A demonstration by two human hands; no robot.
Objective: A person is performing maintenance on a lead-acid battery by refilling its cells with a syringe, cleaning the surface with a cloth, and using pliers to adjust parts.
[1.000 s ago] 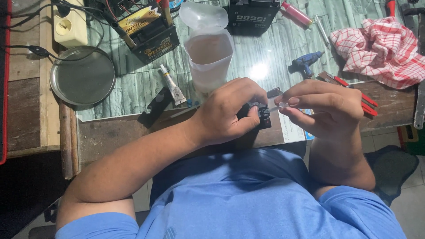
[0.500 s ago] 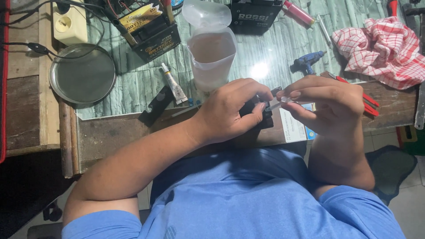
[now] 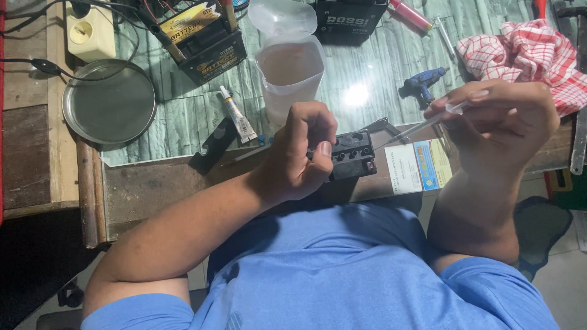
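The person sits at a cluttered workbench (image 3: pixel 153 183). The left hand (image 3: pixel 299 156) is closed around a small black battery block (image 3: pixel 351 154), thumb over its near edge, steadying it at the front of the bench, above the lap; the top face shows a row of small round openings. The right hand (image 3: pixel 498 125) is raised to the right of the block and well apart from it, fingers pinched on a thin clear dropper-like tube (image 3: pixel 422 127), whose tip slants down toward the block but stops short of it. I cannot tell whether the tube carries any liquid. Behind the block stands a translucent plastic jug (image 3: pixel 287 70) with a cloudy fluid in it, lid tipped back; a small glue tube (image 3: pixel 235 113) lies to its left, a round metal dish (image 3: pixel 110 101) further left, a larger battery with clips (image 3: pixel 205 40) at the back, and a red checked cloth (image 3: pixel 526 55) at the right. Judgement: the step in hand appears to be dosing the openings one at a time. The next move calls for a steady tip, centred on one opening, with the block held level.
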